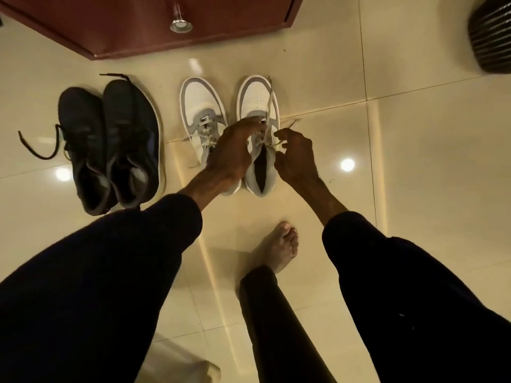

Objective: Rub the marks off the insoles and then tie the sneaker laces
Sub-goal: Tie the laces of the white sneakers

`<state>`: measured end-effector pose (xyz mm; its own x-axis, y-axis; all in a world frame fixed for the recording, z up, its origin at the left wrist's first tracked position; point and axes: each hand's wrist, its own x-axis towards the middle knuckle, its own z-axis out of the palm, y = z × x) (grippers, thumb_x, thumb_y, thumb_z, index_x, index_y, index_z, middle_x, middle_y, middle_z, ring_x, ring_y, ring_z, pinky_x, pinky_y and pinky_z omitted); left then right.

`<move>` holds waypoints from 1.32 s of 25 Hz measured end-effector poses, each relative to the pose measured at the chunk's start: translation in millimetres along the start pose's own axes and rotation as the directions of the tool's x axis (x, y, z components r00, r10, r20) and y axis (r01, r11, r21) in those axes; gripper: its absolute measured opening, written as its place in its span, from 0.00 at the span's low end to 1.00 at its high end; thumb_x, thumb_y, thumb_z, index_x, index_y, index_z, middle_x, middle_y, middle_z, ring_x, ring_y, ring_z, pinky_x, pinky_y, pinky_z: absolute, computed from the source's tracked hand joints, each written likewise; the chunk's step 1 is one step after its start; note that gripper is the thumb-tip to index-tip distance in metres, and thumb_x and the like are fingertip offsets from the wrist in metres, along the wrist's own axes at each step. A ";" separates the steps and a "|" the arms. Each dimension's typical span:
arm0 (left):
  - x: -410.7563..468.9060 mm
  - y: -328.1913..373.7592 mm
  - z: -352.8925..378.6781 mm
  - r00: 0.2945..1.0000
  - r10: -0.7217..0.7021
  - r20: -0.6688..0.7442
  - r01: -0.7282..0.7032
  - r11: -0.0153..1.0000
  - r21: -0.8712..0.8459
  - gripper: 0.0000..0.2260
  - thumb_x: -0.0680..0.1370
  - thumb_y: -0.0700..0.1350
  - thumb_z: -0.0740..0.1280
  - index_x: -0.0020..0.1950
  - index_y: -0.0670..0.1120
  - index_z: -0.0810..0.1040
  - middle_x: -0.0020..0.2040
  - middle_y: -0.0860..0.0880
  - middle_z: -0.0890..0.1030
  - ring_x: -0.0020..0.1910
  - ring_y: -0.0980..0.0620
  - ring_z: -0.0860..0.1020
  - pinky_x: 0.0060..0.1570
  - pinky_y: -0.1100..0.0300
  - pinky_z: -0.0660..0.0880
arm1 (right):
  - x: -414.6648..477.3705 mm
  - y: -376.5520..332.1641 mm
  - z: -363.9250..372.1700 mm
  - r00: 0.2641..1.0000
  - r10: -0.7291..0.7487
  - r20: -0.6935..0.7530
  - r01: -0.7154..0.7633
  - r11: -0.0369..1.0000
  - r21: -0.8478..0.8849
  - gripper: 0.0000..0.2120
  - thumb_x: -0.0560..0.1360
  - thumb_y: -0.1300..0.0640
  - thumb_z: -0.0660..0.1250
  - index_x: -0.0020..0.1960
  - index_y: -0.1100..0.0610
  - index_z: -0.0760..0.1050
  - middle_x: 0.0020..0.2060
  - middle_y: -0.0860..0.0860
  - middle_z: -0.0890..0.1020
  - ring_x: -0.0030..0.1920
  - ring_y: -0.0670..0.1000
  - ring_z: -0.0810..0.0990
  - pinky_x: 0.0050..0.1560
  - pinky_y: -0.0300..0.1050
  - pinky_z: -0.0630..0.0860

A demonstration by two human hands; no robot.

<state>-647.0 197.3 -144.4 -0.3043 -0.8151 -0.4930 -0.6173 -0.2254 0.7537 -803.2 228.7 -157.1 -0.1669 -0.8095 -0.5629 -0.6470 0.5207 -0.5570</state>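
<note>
Two white-and-grey sneakers stand side by side on the tiled floor, toes pointing away from me. Over the right sneaker [258,98] my left hand [235,153] pinches one white lace [269,106], which runs up along the toe. My right hand [296,153] pinches the other lace end [290,125] at the sneaker's right side. The dark opening of this sneaker shows between my hands. The left sneaker [200,106] has loose laces trailing onto the floor, and my left hand covers its heel.
A pair of dark sneakers [110,145] with untied black laces lies to the left. A red-brown cabinet [154,23] stands at the back, a dark ribbed object [492,34] at the top right. My bare foot [282,244] rests on the floor below.
</note>
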 end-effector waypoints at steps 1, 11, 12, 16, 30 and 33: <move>6.8 -2.6 -0.3 0.998 -0.019 0.067 0.021 0.999 -0.038 0.20 0.80 0.34 0.62 0.71 0.47 0.77 0.73 0.48 0.74 0.74 0.48 0.71 0.73 0.56 0.68 | 3.4 0.6 5.2 1.000 -0.014 0.001 0.014 1.000 -0.027 0.19 0.74 0.68 0.71 0.65 0.62 0.78 0.62 0.58 0.81 0.60 0.59 0.80 0.61 0.54 0.79; 5.2 -43.5 0.2 0.961 0.220 0.168 -0.270 0.881 0.388 0.14 0.84 0.48 0.56 0.59 0.45 0.78 0.51 0.62 0.71 0.50 0.62 0.69 0.49 0.69 0.66 | -19.4 13.8 45.6 0.993 -0.105 -0.061 0.105 0.994 -0.005 0.12 0.75 0.67 0.70 0.57 0.61 0.83 0.53 0.58 0.85 0.51 0.60 0.83 0.52 0.56 0.81; 3.1 -42.1 -2.4 0.972 0.177 0.153 -0.221 0.907 0.358 0.12 0.84 0.45 0.58 0.57 0.41 0.79 0.50 0.61 0.72 0.51 0.60 0.70 0.47 0.70 0.68 | -21.7 13.2 49.6 0.993 -0.101 -0.058 0.101 0.995 0.007 0.13 0.75 0.67 0.70 0.58 0.60 0.83 0.53 0.58 0.85 0.52 0.59 0.83 0.52 0.55 0.81; -2.1 -47.7 -10.1 0.972 0.124 0.199 -0.177 0.944 0.280 0.05 0.79 0.36 0.64 0.44 0.44 0.74 0.48 0.48 0.73 0.47 0.48 0.74 0.47 0.58 0.68 | -30.0 9.6 67.2 0.997 -0.074 -0.026 0.075 0.997 0.025 0.15 0.74 0.68 0.71 0.59 0.60 0.83 0.55 0.57 0.85 0.53 0.59 0.83 0.54 0.55 0.82; -47.1 -122.1 -45.9 0.920 0.293 0.261 -0.372 0.862 0.344 0.08 0.78 0.41 0.60 0.46 0.40 0.78 0.47 0.39 0.78 0.48 0.40 0.77 0.48 0.49 0.72 | -85.2 -25.1 140.0 0.984 -0.060 -0.168 0.058 0.998 -0.016 0.15 0.71 0.65 0.74 0.58 0.63 0.81 0.54 0.60 0.84 0.52 0.64 0.82 0.53 0.60 0.80; -52.2 -135.5 -54.3 0.912 0.317 0.259 -0.395 0.847 0.355 0.10 0.80 0.40 0.60 0.54 0.38 0.79 0.55 0.37 0.79 0.54 0.39 0.77 0.50 0.57 0.65 | -88.5 -40.3 157.0 0.971 -0.041 -0.235 0.018 0.995 -0.097 0.11 0.76 0.62 0.71 0.56 0.64 0.82 0.52 0.61 0.84 0.52 0.64 0.82 0.54 0.59 0.79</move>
<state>-508.1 241.4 -197.2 -0.6613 -0.6768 -0.3235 -0.6601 0.3202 0.6795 -645.5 322.0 -180.7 -0.3102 -0.8711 -0.3807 -0.7192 0.4769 -0.5052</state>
